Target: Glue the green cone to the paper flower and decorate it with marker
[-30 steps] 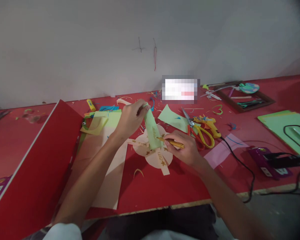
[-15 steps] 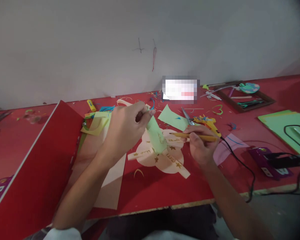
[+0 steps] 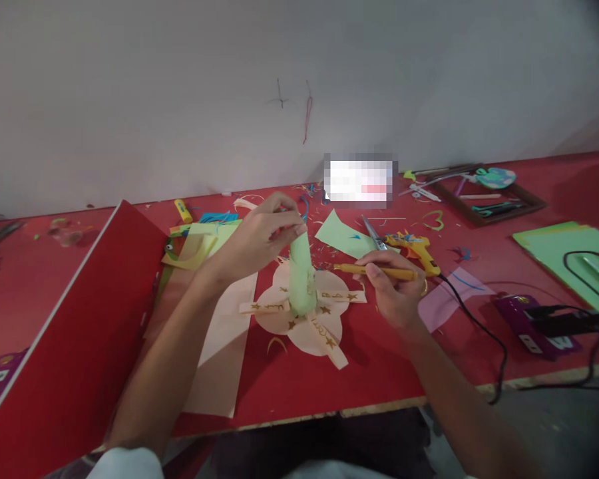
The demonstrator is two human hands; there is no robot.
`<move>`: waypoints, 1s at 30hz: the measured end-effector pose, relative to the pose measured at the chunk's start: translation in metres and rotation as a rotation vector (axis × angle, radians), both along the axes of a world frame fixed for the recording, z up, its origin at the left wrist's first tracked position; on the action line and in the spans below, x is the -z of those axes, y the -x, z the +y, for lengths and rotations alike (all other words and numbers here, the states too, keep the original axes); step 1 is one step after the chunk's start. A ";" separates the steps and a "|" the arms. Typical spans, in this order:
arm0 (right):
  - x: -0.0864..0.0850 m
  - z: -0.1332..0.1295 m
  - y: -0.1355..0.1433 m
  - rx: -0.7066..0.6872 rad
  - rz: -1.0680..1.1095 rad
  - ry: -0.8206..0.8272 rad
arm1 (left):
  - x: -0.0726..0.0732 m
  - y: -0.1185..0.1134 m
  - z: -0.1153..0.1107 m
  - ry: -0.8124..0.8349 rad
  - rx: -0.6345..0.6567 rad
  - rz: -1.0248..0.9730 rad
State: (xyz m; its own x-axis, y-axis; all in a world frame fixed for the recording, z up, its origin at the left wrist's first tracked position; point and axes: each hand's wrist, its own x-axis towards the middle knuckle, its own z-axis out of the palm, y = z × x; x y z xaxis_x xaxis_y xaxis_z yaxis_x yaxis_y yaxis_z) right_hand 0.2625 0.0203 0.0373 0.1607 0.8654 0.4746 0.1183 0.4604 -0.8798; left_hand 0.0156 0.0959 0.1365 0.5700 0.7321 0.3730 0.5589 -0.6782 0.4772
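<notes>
A light green paper tube [image 3: 300, 273] rises from a cream flower-shaped paper base [image 3: 274, 322]. Its upper end is pinched between the fingertips of my left hand [image 3: 264, 229]. Cream paper strips [image 3: 328, 342] spread out over the base, bearing gold stars and lettering. To the right of the tube, my right hand [image 3: 397, 293] is closed around a yellow pen [image 3: 374, 271]. The pen's tip points left toward the tube and stays apart from it.
A red board [image 3: 90, 319] stands at the left beside cream sheets [image 3: 224, 359]. Scissors [image 3: 374, 233] and a yellow glue gun [image 3: 416, 251] lie behind my right hand. Its black cable [image 3: 479, 332] runs right toward a purple power strip [image 3: 534, 326]. A blurred screen [image 3: 360, 181] leans at the wall.
The flower base has shifted left and turned, and the tube stands more upright. My right hand has moved slightly left with the pen.
</notes>
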 end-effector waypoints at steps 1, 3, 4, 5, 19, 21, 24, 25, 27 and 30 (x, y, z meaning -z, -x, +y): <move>0.001 0.000 -0.001 0.005 0.004 0.001 | -0.002 0.002 -0.001 0.014 0.000 0.008; 0.001 0.000 -0.001 0.007 0.014 0.002 | -0.007 0.002 -0.005 0.028 -0.009 0.024; 0.001 0.000 -0.001 0.004 0.020 0.000 | -0.009 0.001 -0.008 0.017 -0.026 0.027; 0.001 0.000 -0.001 0.000 0.027 -0.005 | -0.011 0.000 -0.012 -0.005 -0.049 0.026; -0.001 0.000 -0.006 0.001 -0.037 -0.063 | 0.003 -0.025 -0.027 -0.219 -0.317 -0.066; -0.006 -0.002 -0.007 -0.017 -0.109 -0.093 | 0.017 -0.027 -0.017 -0.179 -0.315 -0.083; -0.011 -0.005 -0.004 -0.121 -0.210 -0.176 | 0.037 -0.028 -0.003 -0.035 -0.248 -0.193; -0.011 -0.006 -0.003 -0.163 -0.238 -0.195 | 0.043 -0.029 0.001 0.027 -0.225 -0.230; -0.010 -0.006 0.000 -0.225 -0.277 -0.219 | 0.052 -0.031 0.005 0.117 -0.195 -0.284; -0.007 -0.006 0.003 -0.258 -0.313 -0.251 | 0.059 -0.034 0.005 0.160 -0.193 -0.302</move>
